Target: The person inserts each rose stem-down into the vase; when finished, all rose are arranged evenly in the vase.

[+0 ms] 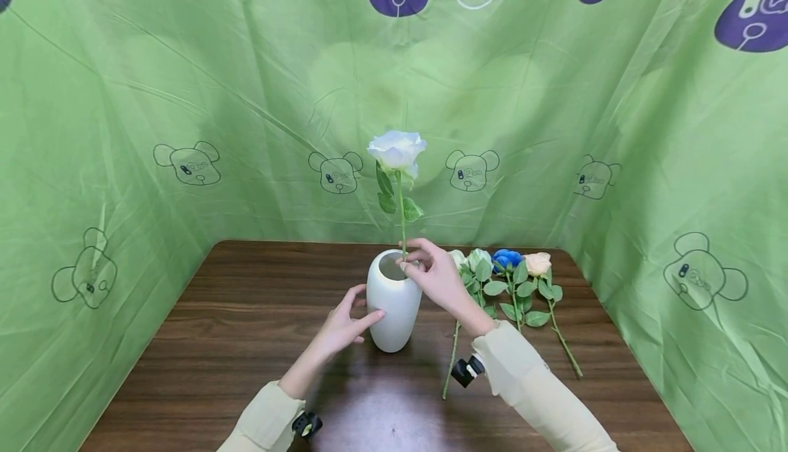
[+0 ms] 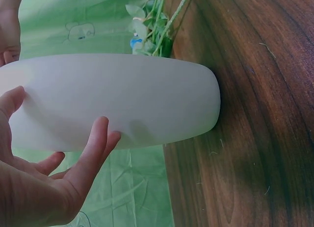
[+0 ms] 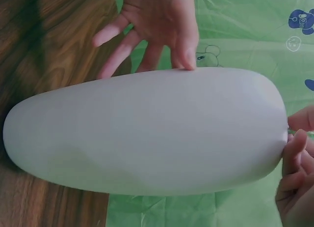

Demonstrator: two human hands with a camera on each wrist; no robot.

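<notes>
Fingers of the right hand [image 1: 436, 277] pinch the white rose [image 1: 397, 154] by its stem at the mouth of the white vase [image 1: 394, 312]; bloom up, long axis nearly vertical. Spread left-hand [image 1: 337, 327] fingers touch the upright vase's side.

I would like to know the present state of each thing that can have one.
White vase: upright on the table
White rose: held bloom up
Right grip: pinching the rose's stem
Left grip: open, at the vase's side
Blue rose: lying down
Peach rose: lying down
Pale roses: lying down
</notes>
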